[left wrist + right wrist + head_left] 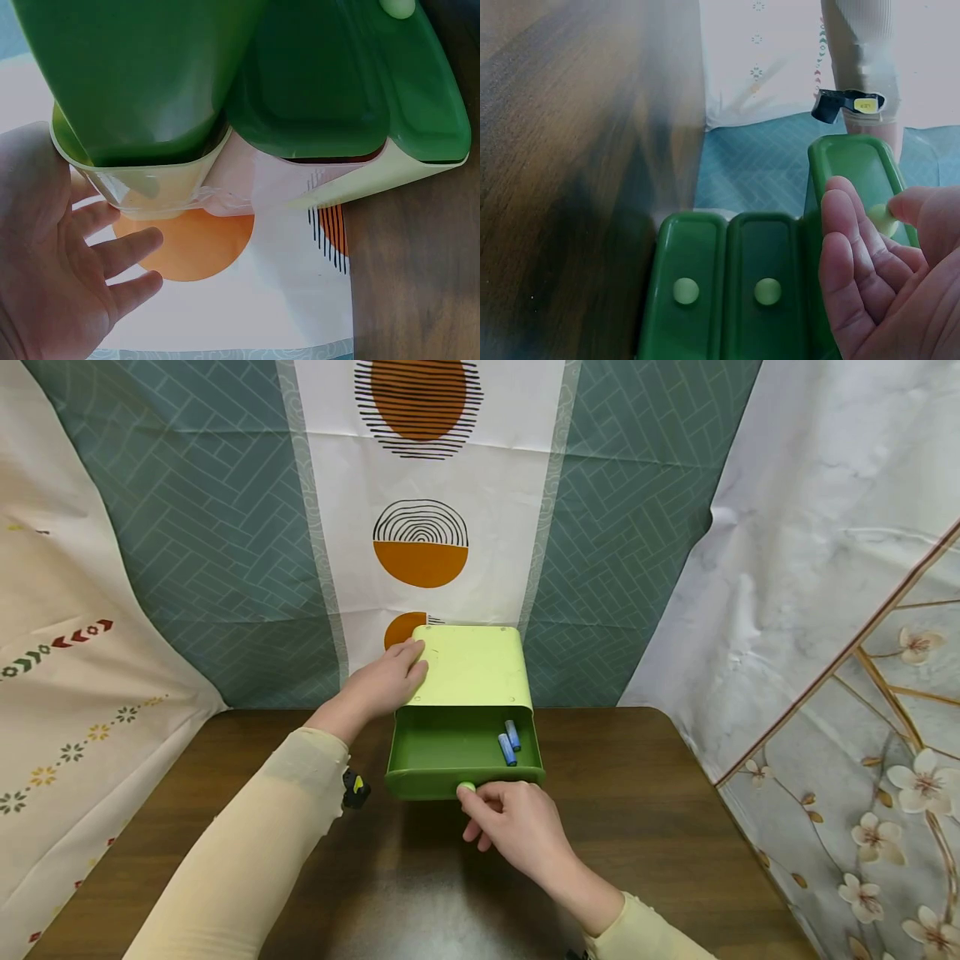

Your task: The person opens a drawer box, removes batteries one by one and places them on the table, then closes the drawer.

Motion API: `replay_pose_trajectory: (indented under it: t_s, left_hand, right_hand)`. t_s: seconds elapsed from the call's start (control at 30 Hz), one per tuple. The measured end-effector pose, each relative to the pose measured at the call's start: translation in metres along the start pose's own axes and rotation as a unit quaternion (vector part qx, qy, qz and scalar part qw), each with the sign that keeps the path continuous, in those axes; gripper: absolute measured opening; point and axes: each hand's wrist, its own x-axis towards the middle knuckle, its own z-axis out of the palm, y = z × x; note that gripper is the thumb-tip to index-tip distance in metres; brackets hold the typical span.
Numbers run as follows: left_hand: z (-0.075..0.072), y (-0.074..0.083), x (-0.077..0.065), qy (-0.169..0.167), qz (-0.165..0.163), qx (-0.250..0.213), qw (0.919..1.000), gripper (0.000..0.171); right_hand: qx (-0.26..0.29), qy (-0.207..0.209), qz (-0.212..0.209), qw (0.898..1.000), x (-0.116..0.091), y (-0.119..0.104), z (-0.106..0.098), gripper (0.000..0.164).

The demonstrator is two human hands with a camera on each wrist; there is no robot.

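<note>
A small pale-green drawer cabinet (474,667) stands at the back of the table, its top drawer (426,785) pulled out toward me. Two blue cylindrical batteries (507,750) lie at the right side inside this green drawer. My right hand (519,828) pinches the drawer's round light-green knob (882,220) between thumb and fingers. At the cabinet's upper left edge rests my left hand (386,681); in the left wrist view its fingers (133,251) reach fairly straight along the cabinet's side.
Two lower drawers (766,251) with round knobs sit closed beneath the pulled-out one. The brown wooden table (630,827) spreads in front and to both sides. Behind hangs a patterned teal and white cloth (637,527), with more cloths at left and right.
</note>
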Motion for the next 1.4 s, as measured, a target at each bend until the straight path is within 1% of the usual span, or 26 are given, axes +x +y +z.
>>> replay_pose_trajectory:
  t_s: [0.63, 0.9, 1.4]
  left_hand:
    - [0.000, 0.001, -0.002, 0.001, -0.004, -0.001, 1.0000, 0.068]
    - [0.000, 0.002, -0.003, 0.001, 0.000, -0.003, 1.0000, 0.067]
    - [0.000, -0.001, 0.001, 0.001, 0.005, -0.002, 1.0000, 0.067]
  right_hand:
    - [0.006, -0.005, -0.003, 1.000, -0.009, -0.003, 0.001, 0.046]
    - [0.007, -0.006, -0.003, 1.000, -0.012, -0.003, 0.000, 0.049]
    - [0.005, -0.010, 0.002, 1.000, -0.016, -0.002, 0.002, 0.051]
